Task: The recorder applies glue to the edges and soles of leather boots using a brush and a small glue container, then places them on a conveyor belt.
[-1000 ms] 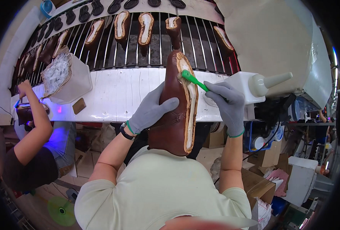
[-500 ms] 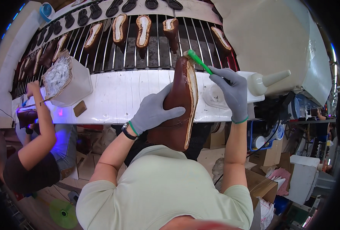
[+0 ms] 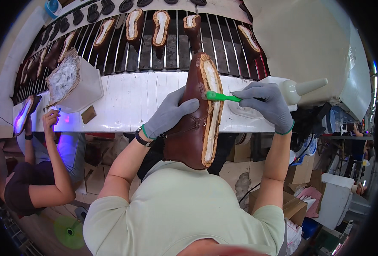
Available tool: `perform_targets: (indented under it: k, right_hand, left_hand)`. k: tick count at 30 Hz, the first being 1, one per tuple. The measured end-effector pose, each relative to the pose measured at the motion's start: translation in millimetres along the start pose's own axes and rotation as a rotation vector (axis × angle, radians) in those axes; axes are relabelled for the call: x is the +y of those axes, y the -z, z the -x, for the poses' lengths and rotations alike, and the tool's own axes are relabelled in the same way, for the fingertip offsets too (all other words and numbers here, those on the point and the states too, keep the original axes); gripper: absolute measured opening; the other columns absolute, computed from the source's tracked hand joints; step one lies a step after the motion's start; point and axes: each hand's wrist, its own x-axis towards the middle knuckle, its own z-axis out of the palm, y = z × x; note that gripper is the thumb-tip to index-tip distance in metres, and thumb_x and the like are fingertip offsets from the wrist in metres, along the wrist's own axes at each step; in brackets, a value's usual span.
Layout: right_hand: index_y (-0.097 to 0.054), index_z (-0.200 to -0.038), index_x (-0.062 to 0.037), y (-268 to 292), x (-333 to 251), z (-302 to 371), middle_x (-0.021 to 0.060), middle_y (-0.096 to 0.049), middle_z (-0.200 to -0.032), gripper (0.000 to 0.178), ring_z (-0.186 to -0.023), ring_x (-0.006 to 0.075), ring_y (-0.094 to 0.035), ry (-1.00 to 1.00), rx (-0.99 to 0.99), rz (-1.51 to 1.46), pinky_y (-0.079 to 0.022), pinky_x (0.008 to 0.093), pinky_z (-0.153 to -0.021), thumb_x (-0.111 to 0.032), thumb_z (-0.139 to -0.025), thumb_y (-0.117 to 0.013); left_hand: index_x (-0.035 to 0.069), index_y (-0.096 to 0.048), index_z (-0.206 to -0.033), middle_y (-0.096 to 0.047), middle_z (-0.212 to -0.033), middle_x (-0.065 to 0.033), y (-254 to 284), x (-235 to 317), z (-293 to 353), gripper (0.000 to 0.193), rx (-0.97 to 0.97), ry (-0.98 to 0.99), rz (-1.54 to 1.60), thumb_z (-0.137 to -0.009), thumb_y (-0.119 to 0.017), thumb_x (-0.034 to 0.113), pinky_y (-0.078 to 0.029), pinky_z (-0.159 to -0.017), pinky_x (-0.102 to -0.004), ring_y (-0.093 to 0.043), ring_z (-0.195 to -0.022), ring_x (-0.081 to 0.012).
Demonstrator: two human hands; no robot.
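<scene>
In my gloved left hand (image 3: 170, 112) is a brown leather boot upper (image 3: 188, 134), held upside down with its toe pointing away from me. Its bottom faces up and to the right, showing a white middle inside a tan rim. My gloved right hand (image 3: 266, 102) is closed round the handle of a green brush (image 3: 224, 97). The brush head touches the boot's edge, close to my left thumb. A white squeeze bottle (image 3: 292, 91) with a long nozzle lies just beyond my right hand.
Several boot uppers (image 3: 160, 28) lie bottom up on a roller conveyor (image 3: 172, 59). Dark soles (image 3: 92, 13) line the shelf behind. At left, a co-worker's hand (image 3: 50, 119) is near a white tub (image 3: 84, 87) on the white bench (image 3: 133, 94).
The brush has moved from the boot's toe back toward me, along its edge. The boot has rolled so more of its bottom shows. The co-worker's arm has drawn back from the conveyor.
</scene>
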Motion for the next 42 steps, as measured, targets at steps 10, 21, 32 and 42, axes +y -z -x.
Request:
perform_targets:
  k: [10, 21, 32, 42]
  right_hand:
    - [-0.075, -0.104, -0.0033, -21.1, -6.6, 25.1, 0.0084, -0.070, -0.079, 0.027, -0.067, 0.0148, -0.063, -0.047, -0.193, -0.144, -0.049, 0.0284, -0.065, -0.003, -0.078, -0.077]
    - [-0.075, -0.104, 0.0007, -26.8, -13.3, 25.6, 0.0094, -0.066, -0.079, 0.029, -0.071, 0.0126, -0.062, -0.183, 0.080, -0.040, -0.046, 0.0245, -0.064, 0.005, -0.075, -0.071]
    - [-0.075, -0.104, -0.0021, -24.7, -16.1, 36.1, 0.0074, -0.068, -0.076, 0.030, -0.065, 0.0125, -0.062, -0.095, -0.253, -0.185, -0.047, 0.0267, -0.061, -0.004, -0.074, -0.079]
    - [-0.076, -0.098, -0.0002, -19.3, -9.8, 14.2, 0.0119, -0.070, -0.079, 0.032, -0.069, 0.0164, -0.066, -0.174, -0.376, -0.293, -0.049, 0.0278, -0.063, -0.004, -0.067, -0.083]
  left_hand:
    - [-0.005, -0.049, -0.134, -0.061, -0.120, -0.0091, 5.8, -2.5, 0.8, 0.063, 0.107, -0.023, 0.048, -0.094, -0.062, 0.042, -0.045, -0.097, -0.0304, -0.057, -0.107, -0.0141]
    - [-0.005, -0.049, -0.134, -0.062, -0.120, -0.0090, 3.4, -8.0, -4.4, 0.061, 0.136, -0.032, 0.070, -0.095, -0.060, 0.041, -0.046, -0.095, -0.0299, -0.058, -0.106, -0.0139]
    - [-0.006, -0.052, -0.131, -0.064, -0.114, -0.0098, 5.0, -11.5, -10.1, 0.064, 0.083, 0.147, 0.140, -0.096, -0.055, 0.048, -0.052, -0.086, -0.0282, -0.063, -0.097, -0.0130]
    - [-0.001, -0.053, -0.131, -0.067, -0.115, -0.0115, -1.5, -42.7, -13.8, 0.063, -0.152, 0.488, 0.486, -0.096, -0.055, 0.051, -0.054, -0.088, -0.0277, -0.067, -0.095, -0.0144]
